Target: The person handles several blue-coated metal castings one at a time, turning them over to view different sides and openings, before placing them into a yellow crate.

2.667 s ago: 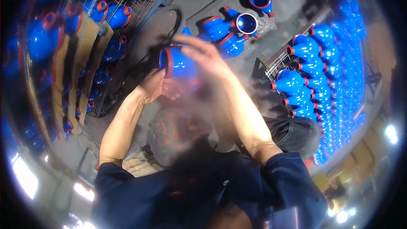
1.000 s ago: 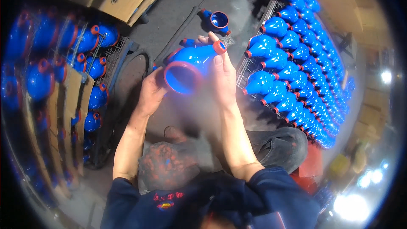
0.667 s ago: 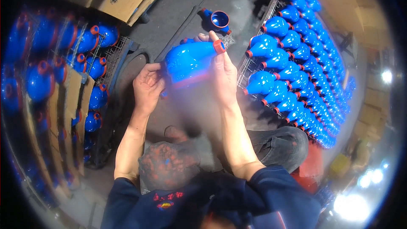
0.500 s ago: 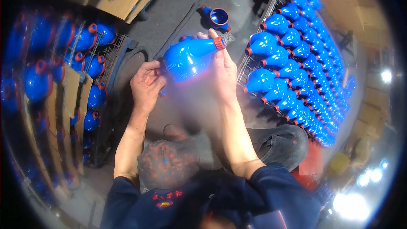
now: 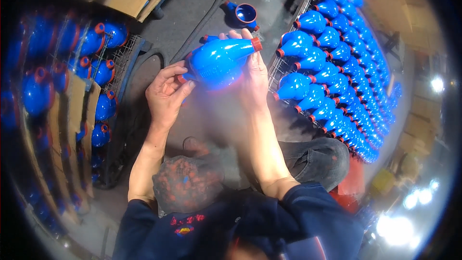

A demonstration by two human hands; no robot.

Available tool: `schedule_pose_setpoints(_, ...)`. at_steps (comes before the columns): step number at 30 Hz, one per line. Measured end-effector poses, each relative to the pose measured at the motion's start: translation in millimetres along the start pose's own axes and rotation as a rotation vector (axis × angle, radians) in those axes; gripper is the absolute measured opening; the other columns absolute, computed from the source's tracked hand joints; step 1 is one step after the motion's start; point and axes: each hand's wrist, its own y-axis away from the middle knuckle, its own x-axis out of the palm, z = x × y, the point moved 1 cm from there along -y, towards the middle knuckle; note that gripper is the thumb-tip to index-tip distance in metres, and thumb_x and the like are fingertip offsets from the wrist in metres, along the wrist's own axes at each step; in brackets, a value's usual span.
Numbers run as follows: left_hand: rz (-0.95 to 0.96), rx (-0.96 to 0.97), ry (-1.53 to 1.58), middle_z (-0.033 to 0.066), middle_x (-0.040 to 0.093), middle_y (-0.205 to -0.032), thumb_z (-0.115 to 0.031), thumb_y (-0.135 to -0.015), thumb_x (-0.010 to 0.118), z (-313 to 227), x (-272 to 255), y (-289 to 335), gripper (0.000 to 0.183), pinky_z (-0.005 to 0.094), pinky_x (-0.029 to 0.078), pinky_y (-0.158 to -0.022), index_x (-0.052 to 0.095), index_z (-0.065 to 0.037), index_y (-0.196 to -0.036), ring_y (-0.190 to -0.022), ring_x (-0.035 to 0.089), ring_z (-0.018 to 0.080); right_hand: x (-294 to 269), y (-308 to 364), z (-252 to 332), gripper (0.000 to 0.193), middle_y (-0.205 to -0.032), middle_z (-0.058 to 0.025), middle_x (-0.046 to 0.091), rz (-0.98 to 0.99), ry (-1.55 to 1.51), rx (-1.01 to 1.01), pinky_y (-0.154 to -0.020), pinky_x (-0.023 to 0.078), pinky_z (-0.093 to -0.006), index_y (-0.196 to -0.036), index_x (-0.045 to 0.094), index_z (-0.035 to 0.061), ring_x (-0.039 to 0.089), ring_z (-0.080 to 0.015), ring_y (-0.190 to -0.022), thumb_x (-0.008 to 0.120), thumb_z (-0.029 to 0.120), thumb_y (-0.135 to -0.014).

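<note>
The workpiece, a blue housing (image 5: 216, 62) with red threaded ends, is suspended above the floor (image 5: 199, 7) between both hands. The left hand (image 5: 165, 91) pinches the red left end between thumb and fingers. The right hand (image 5: 256, 77) supports the opposite neck, its fingertips visible beyond the upper edge; the grip is closed around the part. The wider threaded end points right. On the floor beyond, an open-topped housing (image 5: 246, 13) stands mouth upward. Rows of similar housings (image 5: 332, 72) occupy the wire rack (image 5: 279, 70) at right.
</note>
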Motion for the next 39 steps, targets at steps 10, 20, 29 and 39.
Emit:
schedule_pose_setpoints(10, 0.058, -0.075, 0.033, 0.0164, 0.055, -0.132, 0.017, -0.079, 0.067, 7, -7, 5, 0.049, 0.0286, 0.055, -0.085, 0.054, 0.000, -0.124, -0.106, 0.062, 0.0170, 5, 1, 8, 0.052, -0.141, -0.0202, 0.050, 0.084, 0.114, -0.035, -0.110, 0.040, -0.0484, -0.146, 0.039, -0.0012, 0.047, -0.0350, -0.133, 0.048, 0.030, -0.104)
schedule_pose_setpoints(20, 0.302, -0.368, 0.005, 0.0154, 0.045, -0.144, -0.016, -0.081, 0.077, -18, 13, 3, 0.087, 0.0318, 0.051, -0.093, 0.028, -0.004, -0.152, -0.122, 0.053, 0.0236, 8, -3, 24, 0.040, -0.114, -0.0114, 0.069, 0.023, 0.443, 0.236, -0.095, 0.051, -0.0333, -0.124, 0.061, -0.0028, 0.065, -0.0182, -0.105, 0.050, 0.030, -0.104)
schedule_pose_setpoints(29, 0.337, -0.501, -0.079, 0.0131, 0.063, -0.102, -0.051, -0.084, 0.073, -20, 22, 6, 0.093, 0.0282, 0.056, -0.054, 0.032, 0.006, -0.144, -0.071, 0.066, 0.0164, 3, 1, 16, 0.034, -0.097, 0.0008, 0.065, -0.048, 0.603, 0.300, -0.083, 0.047, -0.0249, -0.116, 0.065, -0.0013, 0.056, -0.0059, -0.090, 0.052, 0.027, -0.103)
schedule_pose_setpoints(39, 0.220, -0.517, -0.067, 0.0077, 0.062, -0.108, -0.022, -0.088, 0.071, -5, 14, 17, 0.069, 0.0233, 0.052, -0.056, 0.039, -0.001, -0.145, -0.075, 0.062, 0.0104, -8, 6, 3, 0.030, -0.097, -0.0041, 0.068, -0.177, 0.919, 0.187, -0.081, 0.048, -0.0272, -0.116, 0.066, 0.0019, 0.060, -0.0096, -0.089, 0.055, 0.025, -0.101)
